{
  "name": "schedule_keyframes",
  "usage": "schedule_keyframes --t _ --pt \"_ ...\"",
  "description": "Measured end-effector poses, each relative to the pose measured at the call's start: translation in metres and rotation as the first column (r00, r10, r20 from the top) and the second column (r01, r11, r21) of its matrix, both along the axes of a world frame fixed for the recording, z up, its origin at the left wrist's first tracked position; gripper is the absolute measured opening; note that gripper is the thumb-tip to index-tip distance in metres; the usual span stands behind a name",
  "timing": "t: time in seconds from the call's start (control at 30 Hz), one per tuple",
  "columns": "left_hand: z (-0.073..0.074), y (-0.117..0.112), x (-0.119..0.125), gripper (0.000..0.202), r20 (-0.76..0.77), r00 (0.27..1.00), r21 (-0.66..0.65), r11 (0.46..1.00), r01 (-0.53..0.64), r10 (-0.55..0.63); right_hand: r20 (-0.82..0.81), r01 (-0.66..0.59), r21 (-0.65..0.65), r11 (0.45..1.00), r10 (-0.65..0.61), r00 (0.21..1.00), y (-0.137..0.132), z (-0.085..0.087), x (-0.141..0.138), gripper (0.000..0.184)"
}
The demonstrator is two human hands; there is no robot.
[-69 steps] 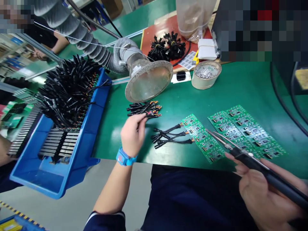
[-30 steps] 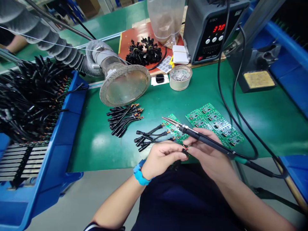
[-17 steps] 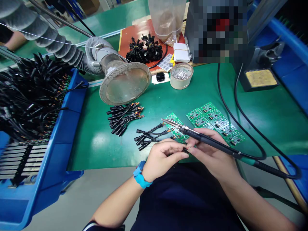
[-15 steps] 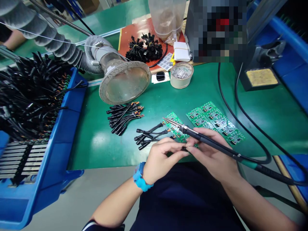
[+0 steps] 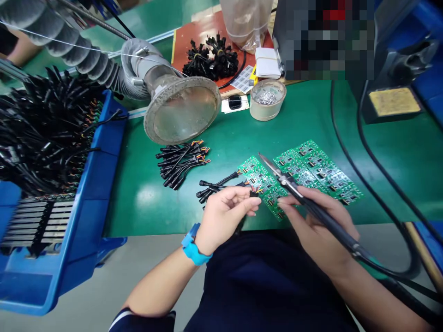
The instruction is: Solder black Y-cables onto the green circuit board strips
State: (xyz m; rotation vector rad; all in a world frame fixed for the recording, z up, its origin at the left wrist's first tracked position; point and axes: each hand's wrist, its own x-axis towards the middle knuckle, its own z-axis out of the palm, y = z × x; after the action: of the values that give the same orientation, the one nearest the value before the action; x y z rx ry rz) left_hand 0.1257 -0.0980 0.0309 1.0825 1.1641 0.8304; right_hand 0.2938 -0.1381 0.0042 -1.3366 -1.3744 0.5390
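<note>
My left hand [image 5: 224, 212], with a blue band at the wrist, pinches a black cable [image 5: 255, 193] whose coloured wire ends point right over a green circuit board panel [image 5: 254, 168]. Across my right hand [image 5: 314, 221] lies a soldering iron [image 5: 297, 191], its bare tip pointing up and left above the boards. The right thumb and forefinger are close to the panel's right edge; whether they touch it I cannot tell. Several black cables [image 5: 214, 186] lie against the panel's left side. A second group of boards [image 5: 318, 170] sits to the right.
A pile of black cables [image 5: 183, 161] lies left of centre, under a fume extractor hood [image 5: 183, 110]. Behind are a tub of metal bits [image 5: 267, 110] and bundled cables [image 5: 211, 62]. A blue crate [image 5: 86, 203] full of cables stands left. Soldering station [image 5: 394, 101] at right.
My hands have moved apart. The left now holds the cable with its wire ends showing at the panel, and the soldering iron's tip has shifted right and up.
</note>
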Motion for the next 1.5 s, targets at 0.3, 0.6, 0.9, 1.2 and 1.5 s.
schedule_keyframes --t 0.3,0.6,0.9,1.2,1.5 --pt "-0.015 -0.009 -0.008 0.017 -0.624 0.779 0.437 0.856 0.278 0.065 0.19 -0.132 0.163 0.978 0.101 0.977 -0.02 0.001 0.041 0.042" --pt "-0.03 -0.025 0.004 0.023 -0.784 0.619 0.412 0.787 0.46 0.048 0.349 -0.345 -0.026 0.938 0.332 0.876 -0.028 0.013 0.049 0.012" --pt "-0.032 -0.025 0.009 0.022 -0.794 0.603 0.422 0.785 0.454 0.077 0.359 -0.331 0.0 0.944 0.309 0.881 -0.029 0.006 0.048 0.013" --pt "-0.033 -0.027 0.009 0.021 -0.807 0.583 0.423 0.783 0.457 0.096 0.318 -0.339 0.001 0.941 0.321 0.892 -0.03 0.0 0.049 0.017" --pt "-0.033 -0.026 0.009 0.021 -0.813 0.572 0.431 0.771 0.468 0.107 0.229 -0.251 0.007 0.968 0.243 0.943 -0.034 0.002 0.051 0.013"
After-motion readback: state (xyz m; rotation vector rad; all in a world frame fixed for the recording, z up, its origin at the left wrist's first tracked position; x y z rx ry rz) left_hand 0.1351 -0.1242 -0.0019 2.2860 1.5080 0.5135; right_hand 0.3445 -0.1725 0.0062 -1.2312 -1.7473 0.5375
